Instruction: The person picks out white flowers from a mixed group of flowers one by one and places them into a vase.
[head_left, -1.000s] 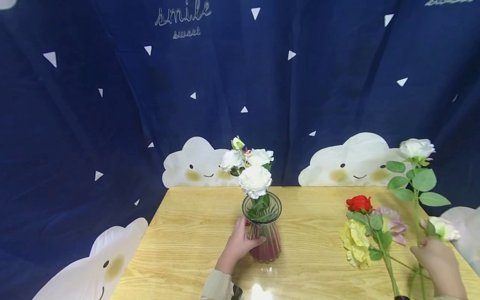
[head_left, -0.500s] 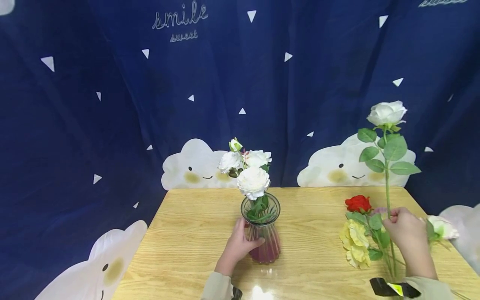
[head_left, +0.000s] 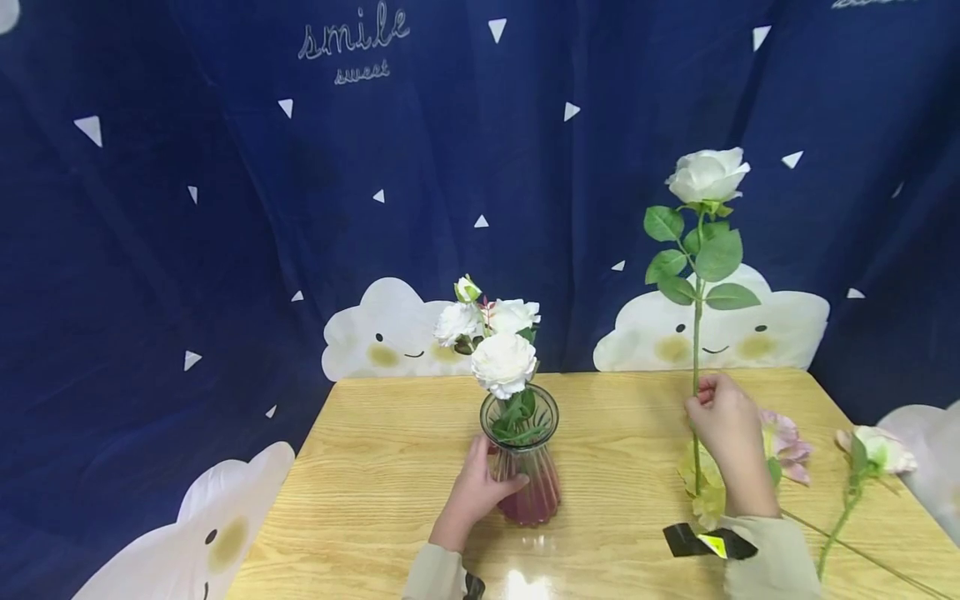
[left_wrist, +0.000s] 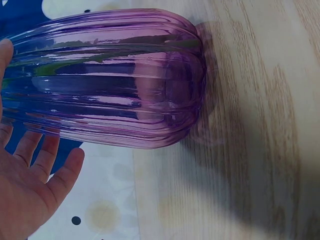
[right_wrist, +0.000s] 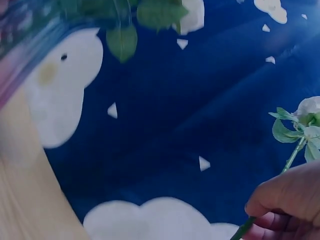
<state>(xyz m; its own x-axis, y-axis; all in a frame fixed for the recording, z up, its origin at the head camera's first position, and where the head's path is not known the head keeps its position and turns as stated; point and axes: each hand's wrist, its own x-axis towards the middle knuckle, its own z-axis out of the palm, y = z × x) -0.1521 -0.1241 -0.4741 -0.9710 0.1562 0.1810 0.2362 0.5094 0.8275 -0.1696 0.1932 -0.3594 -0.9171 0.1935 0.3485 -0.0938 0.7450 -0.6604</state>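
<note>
A ribbed glass vase (head_left: 534, 492), clear above and pink-purple below, stands upright on the table with several white flowers (head_left: 504, 365) in it. My left hand (head_left: 478, 490) holds its side, thumb in front and the other fingers partly hidden behind the glass. In the left wrist view the hand (left_wrist: 35, 185) lies around the upper part of the vase (left_wrist: 120, 85). To the right, my right hand (head_left: 726, 433) pinches the stem of a long white rose (head_left: 707, 177), held upright above the table. The right wrist view shows the thumb and fingers of this hand (right_wrist: 290, 200) on the green stem.
On the right of the wooden table (head_left: 360, 475) lie a yellow flower (head_left: 708, 504), partly behind the right wrist, a pale purple flower (head_left: 786, 446) and a white flower (head_left: 885, 450). A dark blue curtain (head_left: 465, 150) hangs behind the table.
My right hand has lifted the white rose and carried it left toward the vase. The red flower is now hidden behind that hand. The left hand stays on the vase.
</note>
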